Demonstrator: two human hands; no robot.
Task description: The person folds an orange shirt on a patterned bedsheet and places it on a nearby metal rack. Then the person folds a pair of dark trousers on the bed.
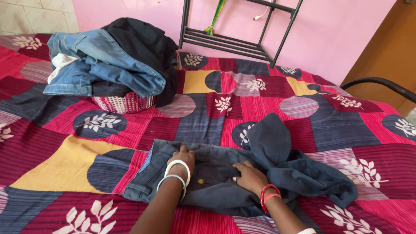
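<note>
Lying across the near middle of the bed [39, 154] is a pair of dark grey-blue jeans [220, 178], and both hands rest on it. The garment is heavy denim with a slightly faded tone; its waistband end points to the left, where a paler blue inner lining shows at the edge, and a small round metal button sits near the middle between the two hands. To the right the legs are bunched and rumpled, with one part folded up into a raised, rounded flap and the rest trailing off in loose creases toward the right side of the bed. The left hand [181, 158] lies flat on the waistband area, fingers held together and pressing down on the cloth, with two white bangles [175, 173] on its wrist. The right hand [249, 176] is also laid flat on the denim just beside the button, fingers slightly spread, with red bangles [269, 194] on the wrist and a white one lower on the forearm. The bed is covered by a patchwork bedsheet in red, navy, yellow and grey with white leaf prints. Well apart, toward the far left, a pink woven basket [124, 103] holds a heap of light blue jeans [101, 65] and a black garment [145, 44]. A black metal rack [227, 40] leans against the pink wall [345, 19] behind the bed.
</note>
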